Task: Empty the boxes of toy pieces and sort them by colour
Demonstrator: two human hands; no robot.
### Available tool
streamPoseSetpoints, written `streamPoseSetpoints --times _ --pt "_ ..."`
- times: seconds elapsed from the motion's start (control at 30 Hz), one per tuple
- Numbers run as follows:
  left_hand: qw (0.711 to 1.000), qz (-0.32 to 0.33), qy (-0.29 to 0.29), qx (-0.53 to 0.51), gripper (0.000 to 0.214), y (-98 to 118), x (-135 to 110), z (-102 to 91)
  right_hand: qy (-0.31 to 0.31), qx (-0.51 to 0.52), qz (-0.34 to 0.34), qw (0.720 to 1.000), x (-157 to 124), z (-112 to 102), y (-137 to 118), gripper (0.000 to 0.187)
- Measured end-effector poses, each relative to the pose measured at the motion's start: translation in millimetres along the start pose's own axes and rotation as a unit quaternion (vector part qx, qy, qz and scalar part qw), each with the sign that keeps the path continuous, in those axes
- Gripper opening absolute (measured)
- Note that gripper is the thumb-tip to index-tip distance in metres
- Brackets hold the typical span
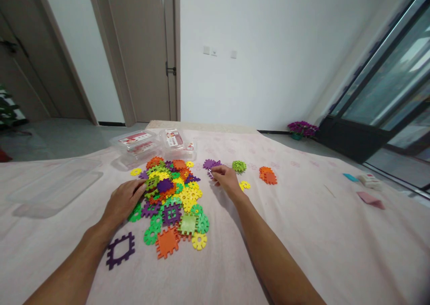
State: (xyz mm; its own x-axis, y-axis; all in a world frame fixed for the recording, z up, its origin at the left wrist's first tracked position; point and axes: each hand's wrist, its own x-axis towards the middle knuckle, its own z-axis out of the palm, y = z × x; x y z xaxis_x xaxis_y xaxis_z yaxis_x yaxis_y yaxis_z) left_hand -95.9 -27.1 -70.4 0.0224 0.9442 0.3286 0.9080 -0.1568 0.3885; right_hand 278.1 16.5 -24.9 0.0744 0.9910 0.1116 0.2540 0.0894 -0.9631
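Quietly, a person's two hands work over a pink-covered counter (302,251). The right hand (225,178) draws thumb and fingers together at the purple pieces (208,164); whether one is caught between them cannot be told. The left hand (126,199) lays its bent fingers against a green piece (152,186) at the side of the heap (173,201), grasping or merely resting, it is impossible to say. Right of the right fingers lie a green stack (239,166), yellow pieces (246,185) and, farther out, an orange stack (268,176).

A light pinch on a piece's rim, with any release made only once it lies flat, should leave its neighbours undisturbed. The yellow pieces, just beside the right wrist, look easy to knock, so a raised wrist seems wise. A soft left touch should spare the heap a slide.

A pale glint muddles the right fingertips, while the heap's lower layers are buried. Both forearms run out of view. Beyond the left fingers, clear boxes (134,140) bear unreadable labels; far right of the right fingers, a white item (369,181) defies identification.
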Motion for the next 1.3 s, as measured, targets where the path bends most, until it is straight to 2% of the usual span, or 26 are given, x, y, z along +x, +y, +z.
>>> streamPoseSetpoints --times 0.1,0.2,0.23,0.3,0.43,0.6,0.73,0.8,0.97,1.03,1.1,1.2,1.3 --pt "1.000 -0.003 -0.002 0.000 0.057 0.0 -0.2 -0.2 -0.170 -0.003 0.002 0.985 -13.6 9.0 -12.8 0.022" --pt "1.000 -0.004 -0.002 0.002 0.057 0.0 -0.2 -0.7 -0.355 -0.048 0.017 0.933 -24.8 11.4 -25.2 0.022" --pt "1.000 -0.004 -0.002 0.003 0.057 0.3 -0.2 -1.0 -0.402 -0.068 0.018 0.913 -27.6 11.4 -28.8 0.024" --pt "1.000 -0.005 -0.002 0.004 0.057 1.4 -0.3 -2.0 -0.455 -0.114 0.008 0.883 -32.1 11.7 -35.4 0.028" --pt "1.000 -0.009 -0.006 0.007 0.056 3.5 -0.6 -3.5 -0.481 -0.208 -0.031 0.851 -41.8 17.8 -47.5 0.035" --pt "1.000 -0.003 -0.009 0.004 0.057 2.0 -0.3 -2.6 -0.451 -0.352 -0.121 0.812 -57.7 30.6 -58.1 0.052" --pt "1.000 -0.004 -0.006 0.001 0.057 -0.1 0.1 -0.8 -0.443 -0.389 -0.138 0.796 -63.1 34.8 -60.3 0.046" --pt "1.000 -0.004 -0.008 -0.003 0.057 -0.6 0.1 -0.5 -0.436 -0.387 -0.129 0.802 -62.9 35.0 -60.4 0.041" --pt "1.000 -0.003 -0.006 -0.005 0.057 -0.2 -0.1 -1.1 -0.438 -0.341 -0.090 0.827 -57.8 32.8 -55.9 0.042" --pt "1.000 -0.003 -0.005 -0.007 0.057 0.2 -0.1 -1.1 -0.444 -0.311 -0.093 0.835 -53.1 29.7 -51.6 0.032" --pt "1.000 -0.002 -0.002 -0.010 0.057 0.4 -0.1 -0.8 -0.428 -0.259 -0.088 0.861 -46.1 24.5 -46.8 0.019" --pt "1.000 -0.006 0.001 -0.013 0.057 0.4 0.1 -0.3 -0.347 -0.144 -0.043 0.926 -31.4 12.8 -39.2 0.008" --pt "1.000 -0.006 0.002 -0.014 0.057 0.0 0.2 -0.2 -0.189 -0.040 -0.016 0.981 -12.8 -3.6 -28.8 0.010"
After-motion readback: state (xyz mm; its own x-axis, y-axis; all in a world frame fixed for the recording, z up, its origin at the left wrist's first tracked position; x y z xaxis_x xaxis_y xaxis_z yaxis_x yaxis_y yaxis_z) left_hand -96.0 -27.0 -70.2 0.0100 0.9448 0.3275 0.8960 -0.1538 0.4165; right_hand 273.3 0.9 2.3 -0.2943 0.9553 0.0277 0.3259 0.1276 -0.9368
